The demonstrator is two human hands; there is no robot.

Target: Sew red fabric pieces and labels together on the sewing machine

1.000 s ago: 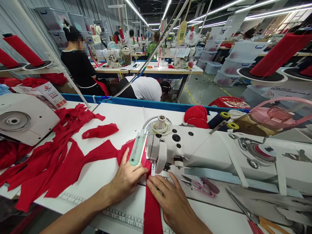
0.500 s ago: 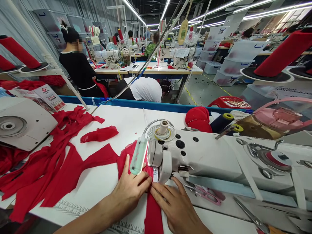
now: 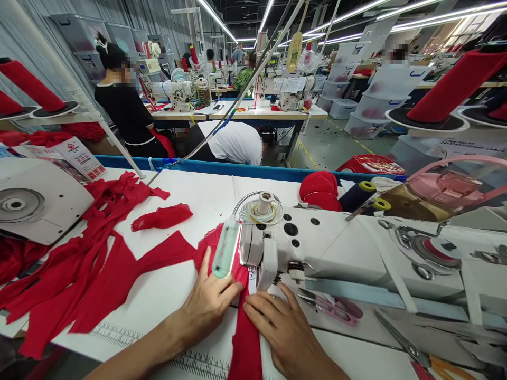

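Note:
Red fabric [image 3: 246, 338] runs as a narrow strip from the table's front edge up to the needle area of a white sewing machine [image 3: 336, 243]. On its left, my left hand [image 3: 212, 298] rests palm down, index finger stretched out and thumb apart. My right hand [image 3: 283, 330] has its thumb-side fingers together at the strip's right edge, in front of the presser foot; another finger points toward the needle area. A pale green lamp-like piece [image 3: 226, 248] hangs over the lace-edged part of the fabric and hides some of it. The needle tip is hidden.
Red fabric pieces [image 3: 103, 269] spread across the left of the table. Pink-handled snips [image 3: 332, 309] and large scissors [image 3: 404, 338] lie to the right. Thread cones [image 3: 358, 195] stand behind the machine. Beyond the table, one person [image 3: 124, 105] stands and another [image 3: 232, 141] bends down.
My left thumb has drawn slightly away from my right fingertips, opening a small gap over the strip. The near end of the red strip has shifted a little left.

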